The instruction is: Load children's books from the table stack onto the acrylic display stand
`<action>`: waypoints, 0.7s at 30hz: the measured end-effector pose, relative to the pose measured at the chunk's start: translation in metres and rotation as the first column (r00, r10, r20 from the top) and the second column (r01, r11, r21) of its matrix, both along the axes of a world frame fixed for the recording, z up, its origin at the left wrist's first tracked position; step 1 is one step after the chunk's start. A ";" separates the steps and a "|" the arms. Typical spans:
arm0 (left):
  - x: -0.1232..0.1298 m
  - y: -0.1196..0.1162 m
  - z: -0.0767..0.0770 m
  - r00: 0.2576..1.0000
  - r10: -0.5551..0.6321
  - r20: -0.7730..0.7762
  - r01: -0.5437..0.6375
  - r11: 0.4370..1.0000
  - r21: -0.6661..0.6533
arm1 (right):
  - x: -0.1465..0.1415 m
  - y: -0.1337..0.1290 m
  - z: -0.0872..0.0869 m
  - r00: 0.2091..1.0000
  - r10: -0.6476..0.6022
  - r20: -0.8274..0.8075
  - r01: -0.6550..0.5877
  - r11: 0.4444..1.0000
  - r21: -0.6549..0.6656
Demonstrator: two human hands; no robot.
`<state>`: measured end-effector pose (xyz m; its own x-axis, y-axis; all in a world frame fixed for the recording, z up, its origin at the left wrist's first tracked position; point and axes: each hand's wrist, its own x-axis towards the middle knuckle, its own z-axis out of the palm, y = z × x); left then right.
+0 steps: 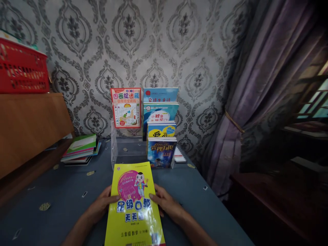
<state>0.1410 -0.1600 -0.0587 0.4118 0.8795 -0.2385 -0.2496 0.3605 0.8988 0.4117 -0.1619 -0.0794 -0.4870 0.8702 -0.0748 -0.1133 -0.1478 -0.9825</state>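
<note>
A yellow workbook (133,218) with a pink circle and a cartoon figure on its cover is held up over the table. Its left edge is gripped by my left hand (104,201), thumb on the cover and fingers behind. On the opposite edge, my right hand (166,202) grips it the same way. Beyond it stands a clear tiered book rack (114,147). A red-bordered picture book (126,108) rests in the rack's upper left. Down the right side are light-blue books (161,111), a yellow and blue book (159,130) and a dark blue book (161,153).
Several stacked books (80,148) lie at the table's left rear. A red basket (23,66) sits on a wooden cabinet (30,126) at left. The patterned tablecloth (71,184) reaches the wall, and a purple curtain (241,102) hangs at right beside a dark red surface (276,191).
</note>
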 end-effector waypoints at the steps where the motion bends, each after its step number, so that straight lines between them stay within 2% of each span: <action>1: 0.000 -0.001 0.002 1.000 0.002 -0.003 -0.002 1.000 -0.004 | 0.000 0.000 0.000 1.000 0.000 -0.001 0.000 1.000 0.000; 6: 0.001 -0.003 0.008 1.000 0.006 -0.022 -0.006 0.999 -0.033 | 0.000 0.000 -0.003 1.000 -0.010 0.003 0.010 1.000 0.013; 16: -0.004 -0.002 0.005 0.999 0.034 -0.032 -0.036 0.997 -0.068 | -0.001 0.003 -0.006 0.999 -0.017 0.028 0.016 1.000 0.026; 21: -0.007 -0.001 0.007 0.999 0.006 -0.054 -0.011 0.995 -0.097 | -0.001 0.002 -0.005 1.000 -0.019 0.014 0.019 1.000 0.017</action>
<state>0.1343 -0.1614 -0.0520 0.3887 0.8545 -0.3446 -0.2058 0.4451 0.8715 0.4108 -0.1598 -0.0846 -0.4696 0.8804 -0.0670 -0.1018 -0.1294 -0.9864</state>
